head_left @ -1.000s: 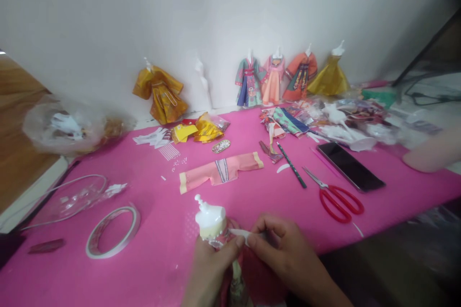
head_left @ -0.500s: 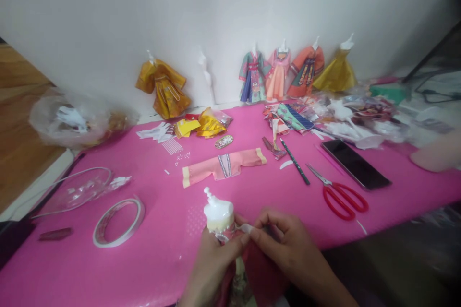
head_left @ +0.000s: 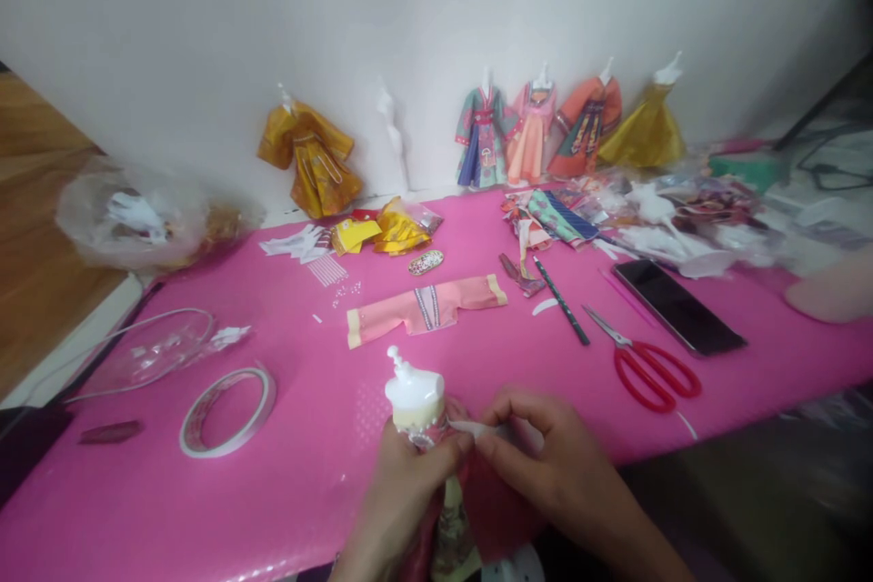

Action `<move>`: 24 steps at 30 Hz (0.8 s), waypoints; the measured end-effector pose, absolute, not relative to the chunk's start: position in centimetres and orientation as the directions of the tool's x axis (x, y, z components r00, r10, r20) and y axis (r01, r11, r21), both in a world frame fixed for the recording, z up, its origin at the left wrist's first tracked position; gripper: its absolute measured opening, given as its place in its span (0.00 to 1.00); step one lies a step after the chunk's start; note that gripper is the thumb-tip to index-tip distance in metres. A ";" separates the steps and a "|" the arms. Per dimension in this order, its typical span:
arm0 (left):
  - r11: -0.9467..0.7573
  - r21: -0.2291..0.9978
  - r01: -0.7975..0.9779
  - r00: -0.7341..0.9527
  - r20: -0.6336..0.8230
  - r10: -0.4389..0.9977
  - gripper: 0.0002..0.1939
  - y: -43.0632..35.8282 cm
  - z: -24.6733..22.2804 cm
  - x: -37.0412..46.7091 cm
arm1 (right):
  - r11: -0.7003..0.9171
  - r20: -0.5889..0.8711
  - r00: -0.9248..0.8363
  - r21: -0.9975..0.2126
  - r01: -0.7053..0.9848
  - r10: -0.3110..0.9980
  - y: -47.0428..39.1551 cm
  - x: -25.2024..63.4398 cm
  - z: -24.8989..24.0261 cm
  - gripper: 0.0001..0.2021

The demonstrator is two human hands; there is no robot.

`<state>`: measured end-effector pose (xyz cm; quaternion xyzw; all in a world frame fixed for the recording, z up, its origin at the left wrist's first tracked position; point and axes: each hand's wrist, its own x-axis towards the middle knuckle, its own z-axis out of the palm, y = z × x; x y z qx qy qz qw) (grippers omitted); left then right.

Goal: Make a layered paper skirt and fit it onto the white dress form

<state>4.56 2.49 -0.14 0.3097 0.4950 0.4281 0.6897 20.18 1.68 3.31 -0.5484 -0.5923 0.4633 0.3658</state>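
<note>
My left hand (head_left: 399, 496) is wrapped round a small white doll mannequin (head_left: 416, 386), held upright at the near edge of the table. It wears a dark red dress (head_left: 497, 509) with a cream band and white beaded trim at the chest. My right hand (head_left: 556, 459) pinches the dress fabric and a thin whitish strip (head_left: 470, 426) between thumb and forefinger, right beside my left thumb. Beyond the hands lies a pink doll jacket (head_left: 426, 309) with its sleeves spread out.
Red-handled scissors (head_left: 655, 373), a black phone (head_left: 682, 307) and a dark pencil (head_left: 563, 305) lie to the right. A roll of tape (head_left: 228, 450) is on the left of the pink table (head_left: 286, 509). Dressed mannequins (head_left: 486, 141) lean against the wall.
More of the whitish strip now shows by my right fingers, with a pale piece behind them. My left hand keeps its hold on the mannequin. The view has shifted slightly.
</note>
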 end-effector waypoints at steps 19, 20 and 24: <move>0.378 0.905 -0.196 0.242 -0.329 0.913 0.05 3.4 1.7 4.5 | -0.038 -0.075 -0.099 -0.941 0.335 0.992 1.8 20.7 3.4 0.09; 0.378 0.904 -0.201 0.248 -0.327 0.912 0.05 3.4 1.7 4.5 | -0.041 -0.077 -0.096 -0.942 0.333 0.992 1.8 20.7 3.4 0.09; 0.375 0.902 -0.213 0.254 -0.320 0.913 0.06 3.3 1.7 4.8 | -0.101 -0.136 -0.086 -0.939 0.328 0.987 1.8 20.5 3.2 0.09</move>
